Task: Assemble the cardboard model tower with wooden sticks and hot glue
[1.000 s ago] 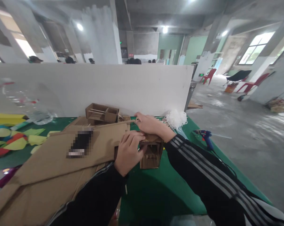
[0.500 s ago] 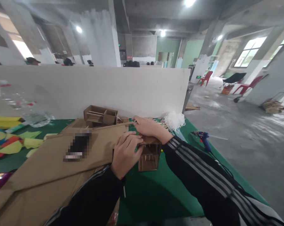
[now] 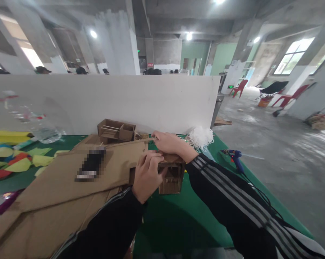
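A small brown cardboard box (image 3: 170,186), open toward me with thin sticks inside, sits on the green tabletop. My left hand (image 3: 147,175) is closed on its upper left edge, the thumb in front of the opening. Over the box's top and far side curls my right hand (image 3: 170,146), its fingers bent and their tips partly hidden. To the left lie large cardboard sheets (image 3: 57,201) with a dark, pixelated object (image 3: 91,163) on top. Behind them stands a second cardboard box (image 3: 116,130) with a divider and sticks.
A blue glue gun (image 3: 234,158) with its cord lies near the table's right edge. White stringy material (image 3: 201,137) is heaped by the white partition (image 3: 111,97). Clear plastic bottles (image 3: 46,129) and coloured paper pieces (image 3: 19,163) are on the left. Green tabletop (image 3: 184,223) shows in front.
My left thumb has shifted away from the box's front opening's upper edge, with the fingers still at the box. The right hand stays nearly in place. The view has turned slightly left.
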Demonstrator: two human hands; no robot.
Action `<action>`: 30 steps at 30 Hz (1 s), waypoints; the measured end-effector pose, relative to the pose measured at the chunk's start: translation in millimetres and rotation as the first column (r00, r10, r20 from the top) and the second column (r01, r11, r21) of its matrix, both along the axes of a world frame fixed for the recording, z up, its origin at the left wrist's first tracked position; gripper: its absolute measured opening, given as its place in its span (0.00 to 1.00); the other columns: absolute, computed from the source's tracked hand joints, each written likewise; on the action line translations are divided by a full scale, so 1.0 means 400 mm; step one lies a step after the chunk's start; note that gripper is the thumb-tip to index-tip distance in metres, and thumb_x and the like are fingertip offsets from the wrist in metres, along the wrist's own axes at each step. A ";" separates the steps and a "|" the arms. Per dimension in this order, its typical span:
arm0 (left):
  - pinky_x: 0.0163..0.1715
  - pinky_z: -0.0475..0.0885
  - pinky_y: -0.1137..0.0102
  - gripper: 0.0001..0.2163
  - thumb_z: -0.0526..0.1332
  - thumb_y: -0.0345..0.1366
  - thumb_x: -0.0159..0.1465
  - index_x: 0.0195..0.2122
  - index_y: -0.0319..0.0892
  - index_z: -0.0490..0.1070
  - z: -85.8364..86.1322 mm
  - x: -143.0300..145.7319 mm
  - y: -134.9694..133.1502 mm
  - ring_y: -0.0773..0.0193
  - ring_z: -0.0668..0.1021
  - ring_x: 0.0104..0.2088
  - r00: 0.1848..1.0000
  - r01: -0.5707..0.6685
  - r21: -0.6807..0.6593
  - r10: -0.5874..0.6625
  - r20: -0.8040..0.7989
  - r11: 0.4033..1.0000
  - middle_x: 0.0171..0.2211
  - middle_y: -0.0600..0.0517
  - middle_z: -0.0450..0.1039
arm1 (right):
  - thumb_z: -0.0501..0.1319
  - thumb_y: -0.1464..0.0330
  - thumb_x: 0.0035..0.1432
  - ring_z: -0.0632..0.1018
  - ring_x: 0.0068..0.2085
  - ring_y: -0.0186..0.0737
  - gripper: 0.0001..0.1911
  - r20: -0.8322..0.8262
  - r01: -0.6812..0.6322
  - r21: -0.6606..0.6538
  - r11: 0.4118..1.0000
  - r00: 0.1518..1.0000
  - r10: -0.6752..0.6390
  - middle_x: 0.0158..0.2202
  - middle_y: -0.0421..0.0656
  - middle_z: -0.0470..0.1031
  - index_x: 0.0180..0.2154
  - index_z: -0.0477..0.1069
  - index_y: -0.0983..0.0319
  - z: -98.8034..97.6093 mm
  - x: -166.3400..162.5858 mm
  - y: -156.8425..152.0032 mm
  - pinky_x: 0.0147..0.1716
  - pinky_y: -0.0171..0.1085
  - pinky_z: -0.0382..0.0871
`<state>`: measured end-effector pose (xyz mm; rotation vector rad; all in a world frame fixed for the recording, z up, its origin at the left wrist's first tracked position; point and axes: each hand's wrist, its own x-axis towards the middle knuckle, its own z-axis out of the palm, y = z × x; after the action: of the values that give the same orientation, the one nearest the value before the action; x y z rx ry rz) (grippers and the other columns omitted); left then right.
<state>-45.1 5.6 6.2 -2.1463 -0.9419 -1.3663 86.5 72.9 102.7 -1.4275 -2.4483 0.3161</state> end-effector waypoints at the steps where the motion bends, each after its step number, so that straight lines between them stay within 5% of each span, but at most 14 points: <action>1: 0.49 0.75 0.60 0.16 0.69 0.26 0.57 0.41 0.42 0.65 0.003 0.001 0.000 0.53 0.77 0.46 1.000 -0.003 0.002 0.003 0.002 1.000 0.40 0.47 0.76 | 0.51 0.70 0.64 0.79 0.51 0.51 0.19 0.000 -0.004 -0.005 1.000 1.000 0.004 0.53 0.53 0.78 0.54 0.70 0.63 -0.001 0.000 0.002 0.46 0.42 0.70; 8: 0.43 0.76 0.61 0.11 0.66 0.25 0.59 0.35 0.44 0.65 0.027 -0.004 -0.006 0.54 0.79 0.42 0.999 -0.037 0.014 0.038 -0.019 0.999 0.35 0.50 0.77 | 0.51 0.71 0.63 0.77 0.54 0.50 0.20 0.004 -0.033 -0.023 0.999 0.999 0.033 0.56 0.55 0.76 0.55 0.69 0.65 -0.007 -0.002 0.014 0.49 0.42 0.68; 20: 0.43 0.75 0.62 0.11 0.66 0.26 0.59 0.37 0.45 0.65 -0.012 0.015 0.022 0.56 0.77 0.40 0.998 -0.012 0.081 0.007 0.059 0.997 0.36 0.50 0.75 | 0.52 0.73 0.58 0.78 0.45 0.46 0.19 -0.025 -0.062 -0.075 0.995 0.998 0.060 0.51 0.48 0.79 0.49 0.73 0.59 -0.001 0.009 0.010 0.42 0.40 0.68; 27: 0.42 0.74 0.63 0.11 0.65 0.26 0.59 0.38 0.44 0.66 -0.021 0.013 0.032 0.57 0.78 0.40 0.994 0.040 0.116 -0.051 0.100 0.993 0.36 0.49 0.75 | 0.51 0.64 0.67 0.77 0.52 0.54 0.24 -0.088 0.003 -0.121 0.993 0.996 -0.014 0.53 0.55 0.78 0.61 0.63 0.65 0.009 0.005 -0.007 0.54 0.51 0.64; 30: 0.43 0.74 0.63 0.11 0.64 0.26 0.60 0.40 0.44 0.65 -0.027 0.015 0.034 0.57 0.78 0.41 0.990 0.066 0.142 -0.083 0.115 0.988 0.36 0.49 0.75 | 0.50 0.59 0.68 0.78 0.51 0.51 0.28 -0.178 -0.015 -0.094 0.995 0.984 -0.002 0.53 0.55 0.78 0.63 0.58 0.66 0.010 0.006 -0.007 0.53 0.48 0.66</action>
<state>-39.0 19.1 -4.6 -2.0328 -0.7921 -1.5655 88.8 70.2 106.5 -1.3649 -2.3218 0.5448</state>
